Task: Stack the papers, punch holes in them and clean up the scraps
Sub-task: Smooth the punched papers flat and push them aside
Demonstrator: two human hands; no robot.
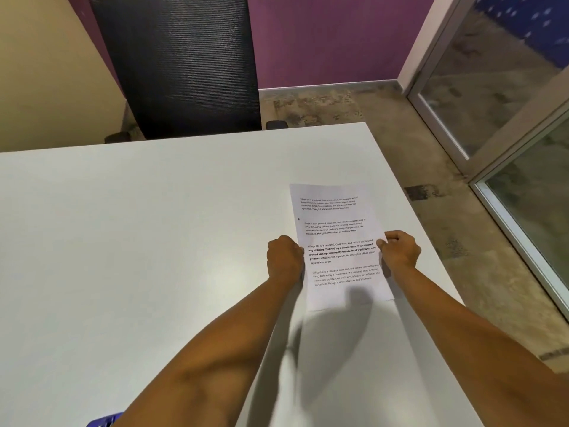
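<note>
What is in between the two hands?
The printed papers. In the head view, the left hand grips their left edge and the right hand grips their right edge, over the white table.

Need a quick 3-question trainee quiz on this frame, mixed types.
1. True or false: both hands grip the papers by the long side edges.
2. The papers lie nearest which table edge? A) left B) right C) far
3. Fill in: behind the table stands a black ____.

Key: 1 true: left hand, right hand. 2 B. 3 chair.
</note>
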